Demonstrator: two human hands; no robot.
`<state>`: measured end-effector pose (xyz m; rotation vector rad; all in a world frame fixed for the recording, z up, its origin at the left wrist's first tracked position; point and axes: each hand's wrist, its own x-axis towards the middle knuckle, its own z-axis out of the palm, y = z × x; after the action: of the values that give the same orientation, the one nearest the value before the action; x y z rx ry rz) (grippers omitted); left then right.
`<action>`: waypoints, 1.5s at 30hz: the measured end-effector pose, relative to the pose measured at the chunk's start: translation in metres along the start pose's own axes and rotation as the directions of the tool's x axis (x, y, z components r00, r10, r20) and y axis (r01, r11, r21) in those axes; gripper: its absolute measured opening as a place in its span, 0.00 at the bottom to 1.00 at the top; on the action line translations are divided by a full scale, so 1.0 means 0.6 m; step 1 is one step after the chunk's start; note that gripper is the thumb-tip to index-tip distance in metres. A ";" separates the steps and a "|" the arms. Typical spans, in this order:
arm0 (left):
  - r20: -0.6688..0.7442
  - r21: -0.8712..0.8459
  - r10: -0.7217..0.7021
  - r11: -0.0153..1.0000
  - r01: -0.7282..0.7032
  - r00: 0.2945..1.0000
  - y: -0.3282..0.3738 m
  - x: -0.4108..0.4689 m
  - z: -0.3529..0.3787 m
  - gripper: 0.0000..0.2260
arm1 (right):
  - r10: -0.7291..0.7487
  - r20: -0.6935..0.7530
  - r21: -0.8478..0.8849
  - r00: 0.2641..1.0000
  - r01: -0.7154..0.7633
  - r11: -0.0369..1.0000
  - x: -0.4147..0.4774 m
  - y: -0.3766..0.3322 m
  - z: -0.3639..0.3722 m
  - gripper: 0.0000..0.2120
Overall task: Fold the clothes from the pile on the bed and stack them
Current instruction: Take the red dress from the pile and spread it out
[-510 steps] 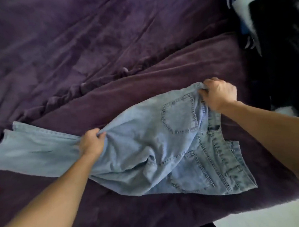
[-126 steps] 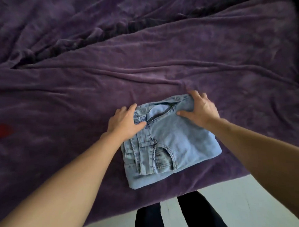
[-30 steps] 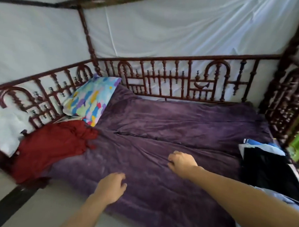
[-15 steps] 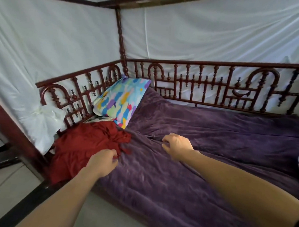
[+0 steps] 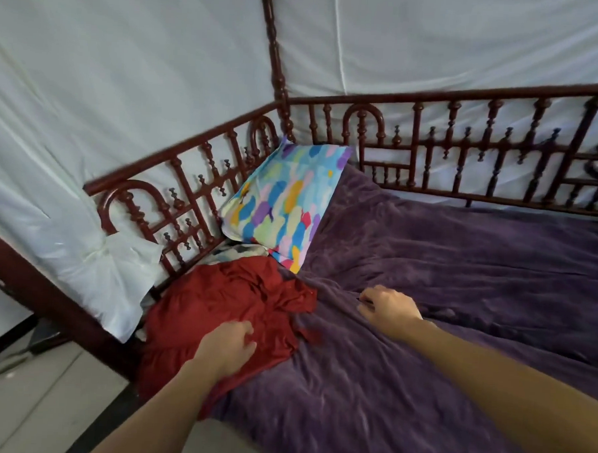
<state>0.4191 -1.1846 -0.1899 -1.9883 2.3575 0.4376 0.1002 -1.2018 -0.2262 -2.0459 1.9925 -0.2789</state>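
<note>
Left hand [image 5: 229, 346] grips red garment [image 5: 225, 312] (pillow [image 5: 285, 205] behind); right hand [image 5: 388, 310] loosely curled, empty.

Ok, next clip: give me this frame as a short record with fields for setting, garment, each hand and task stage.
setting: bed with purple blanket, carved wooden rail, colourful pillow
garment: crumpled red garment at the bed's corner, unfolded
left hand: on the red garment, fingers curling into the cloth
right hand: loosely curled, over the blanket, holding nothing
task stage: picking up the red garment

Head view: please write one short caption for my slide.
Left hand grips a crumpled red garment beside a multicoloured pillow; right hand rests curled on the purple blanket.
</note>
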 end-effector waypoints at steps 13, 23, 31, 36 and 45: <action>0.264 0.010 -0.095 0.995 0.096 0.960 -0.270 0.252 0.043 0.15 | 0.106 0.305 0.046 0.946 -0.126 0.991 0.229 -0.132 0.260 0.17; 0.542 0.182 0.137 0.944 -0.275 0.829 -0.455 0.500 0.188 0.17 | 0.554 0.495 0.144 0.669 -0.693 0.707 0.320 -0.222 0.493 0.21; 0.136 0.269 0.173 0.941 -0.204 0.976 -0.534 0.688 0.244 0.31 | 0.768 0.497 0.336 0.403 -0.906 0.258 0.351 -0.287 0.642 0.26; 0.347 0.351 -0.173 0.936 0.044 0.922 -0.566 0.746 0.213 0.27 | 0.917 0.231 0.346 0.327 -0.908 0.237 0.342 -0.270 0.612 0.15; 0.408 0.001 0.441 0.876 -0.483 0.800 -0.505 0.515 0.208 0.06 | 0.979 0.201 0.241 0.041 -0.971 -0.009 0.224 -0.219 0.508 0.17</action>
<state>0.6359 -1.4976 -0.4308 -1.1142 2.4994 0.6417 0.3275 -1.3157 -0.4780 0.0055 2.5929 -0.2479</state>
